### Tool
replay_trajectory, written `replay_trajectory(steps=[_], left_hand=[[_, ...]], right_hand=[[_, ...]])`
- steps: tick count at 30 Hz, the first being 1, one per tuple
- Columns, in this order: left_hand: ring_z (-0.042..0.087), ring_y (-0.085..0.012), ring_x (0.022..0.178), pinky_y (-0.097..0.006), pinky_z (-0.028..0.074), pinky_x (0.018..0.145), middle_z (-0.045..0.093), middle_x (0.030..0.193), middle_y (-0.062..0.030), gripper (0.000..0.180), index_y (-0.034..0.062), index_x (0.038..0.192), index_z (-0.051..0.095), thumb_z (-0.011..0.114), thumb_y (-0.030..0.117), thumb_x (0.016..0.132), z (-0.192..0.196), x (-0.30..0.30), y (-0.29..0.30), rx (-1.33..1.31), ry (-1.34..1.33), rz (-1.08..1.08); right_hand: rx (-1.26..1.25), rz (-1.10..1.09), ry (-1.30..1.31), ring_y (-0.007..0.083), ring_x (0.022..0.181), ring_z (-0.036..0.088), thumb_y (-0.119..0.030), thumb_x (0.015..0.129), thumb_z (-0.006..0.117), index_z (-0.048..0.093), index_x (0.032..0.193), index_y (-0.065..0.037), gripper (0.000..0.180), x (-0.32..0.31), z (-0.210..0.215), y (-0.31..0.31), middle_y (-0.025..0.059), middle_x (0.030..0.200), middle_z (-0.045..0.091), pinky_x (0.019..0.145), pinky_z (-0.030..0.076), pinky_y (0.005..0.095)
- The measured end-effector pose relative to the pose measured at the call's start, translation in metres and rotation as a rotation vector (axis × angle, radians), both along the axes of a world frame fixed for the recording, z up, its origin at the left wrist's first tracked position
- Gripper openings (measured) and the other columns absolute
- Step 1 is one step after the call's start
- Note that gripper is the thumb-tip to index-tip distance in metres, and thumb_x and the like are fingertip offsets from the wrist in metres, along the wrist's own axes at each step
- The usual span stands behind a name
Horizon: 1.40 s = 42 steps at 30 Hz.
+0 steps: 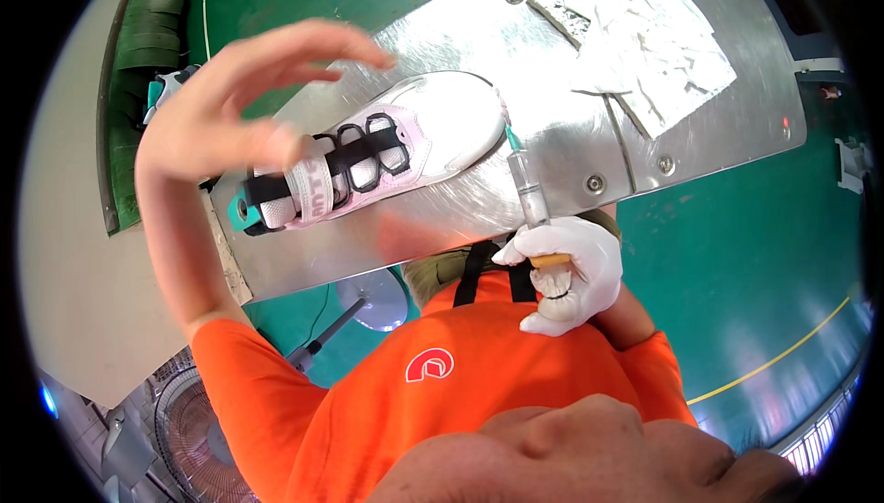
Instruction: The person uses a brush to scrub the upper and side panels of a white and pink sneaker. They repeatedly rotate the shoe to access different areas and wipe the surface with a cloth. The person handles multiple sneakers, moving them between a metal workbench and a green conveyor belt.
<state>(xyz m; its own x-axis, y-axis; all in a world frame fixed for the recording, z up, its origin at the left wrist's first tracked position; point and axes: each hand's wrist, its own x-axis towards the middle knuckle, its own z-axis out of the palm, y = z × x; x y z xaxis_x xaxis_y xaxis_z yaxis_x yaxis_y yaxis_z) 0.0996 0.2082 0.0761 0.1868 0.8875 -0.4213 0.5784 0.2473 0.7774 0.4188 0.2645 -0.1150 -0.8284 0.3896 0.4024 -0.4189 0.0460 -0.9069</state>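
Note:
A white and pink sneaker [447, 127] lies on its sole on the metal bench, toe to the right. Black straps cross its upper, and a green piece [242, 212] shows at the heel. Over the heel side hovers my bare left hand [235, 107], fingers spread and slightly blurred, holding nothing. In a white glove, my right hand [599, 259] is closed around a clear syringe [527, 182] near the bench's front edge. The syringe's green tip [512, 137] meets the toe edge or lies very near it. A tan piece and a white cloth-wrapped end with a dark band also show in that hand.
White cloths or papers [649, 42] are heaped at the back right of the metal bench [442, 213]. A green slatted belt [152, 33] runs at the far left. Below stand a fan [198, 434] and a round grey stool-like base [373, 305].

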Motion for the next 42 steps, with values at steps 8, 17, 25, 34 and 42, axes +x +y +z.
replay_trajectory(steps=[8, 17, 25, 34, 42], left_hand=[[0.057, -0.0182, 0.109, -0.033, 0.046, 0.090, 0.061, 0.121, -0.0080, 0.045, 0.0060, 0.125, 0.058, 0.064, 0.033, 0.090, -0.059, 0.028, 0.075, -0.171, 0.096, -0.323], [0.058, -0.0162, 0.096, -0.029, 0.045, 0.089, 0.064, 0.108, -0.0072, 0.039, 0.0007, 0.113, 0.063, 0.072, 0.023, 0.082, -0.043, 0.046, 0.050, 0.047, 0.056, -0.068], [0.058, -0.0206, 0.108, -0.032, 0.045, 0.094, 0.060, 0.117, -0.0125, 0.060, -0.0041, 0.123, 0.055, 0.071, 0.038, 0.084, -0.026, 0.049, -0.005, 0.572, -0.136, 0.342], [0.059, -0.0139, 0.105, -0.028, 0.046, 0.090, 0.063, 0.116, -0.0073, 0.053, -0.0007, 0.128, 0.055, 0.068, 0.032, 0.089, -0.067, 0.066, -0.035, 0.922, -0.197, 0.734], [0.044, -0.0012, 0.070, -0.015, 0.035, 0.063, 0.060, 0.098, 0.0034, 0.055, -0.0035, 0.132, 0.047, 0.057, 0.037, 0.096, -0.125, 0.041, -0.045, 0.968, -0.345, 0.937]], right_hand=[[-0.234, 0.091, 0.034, 0.0161, 0.078, 0.066, -0.013, 0.058, 0.085, 0.056, 0.116, 0.002, 0.066, 0.004, -0.006, -0.005, 0.0099, 0.092, 0.067, 0.073, 0.053, 0.0266], [-0.577, 0.327, 0.074, 0.0206, 0.086, 0.063, -0.002, 0.055, 0.081, 0.053, 0.118, 0.010, 0.069, 0.013, 0.030, 0.037, 0.0132, 0.093, 0.063, 0.077, 0.052, 0.0304], [-0.215, 0.386, 0.151, 0.0308, 0.062, 0.063, -0.018, 0.086, 0.058, 0.055, 0.109, 0.009, 0.036, -0.022, 0.101, 0.097, 0.0222, 0.076, 0.060, 0.055, 0.054, 0.0370], [-0.229, 0.670, 0.119, 0.0177, 0.078, 0.064, -0.013, 0.058, 0.077, 0.053, 0.120, 0.007, 0.069, -0.060, 0.091, 0.121, 0.0120, 0.092, 0.062, 0.069, 0.052, 0.0274], [-0.244, 0.768, 0.125, 0.0193, 0.077, 0.065, -0.016, 0.064, 0.073, 0.052, 0.119, 0.008, 0.064, -0.093, 0.045, 0.131, 0.0136, 0.091, 0.061, 0.064, 0.053, 0.0280]])
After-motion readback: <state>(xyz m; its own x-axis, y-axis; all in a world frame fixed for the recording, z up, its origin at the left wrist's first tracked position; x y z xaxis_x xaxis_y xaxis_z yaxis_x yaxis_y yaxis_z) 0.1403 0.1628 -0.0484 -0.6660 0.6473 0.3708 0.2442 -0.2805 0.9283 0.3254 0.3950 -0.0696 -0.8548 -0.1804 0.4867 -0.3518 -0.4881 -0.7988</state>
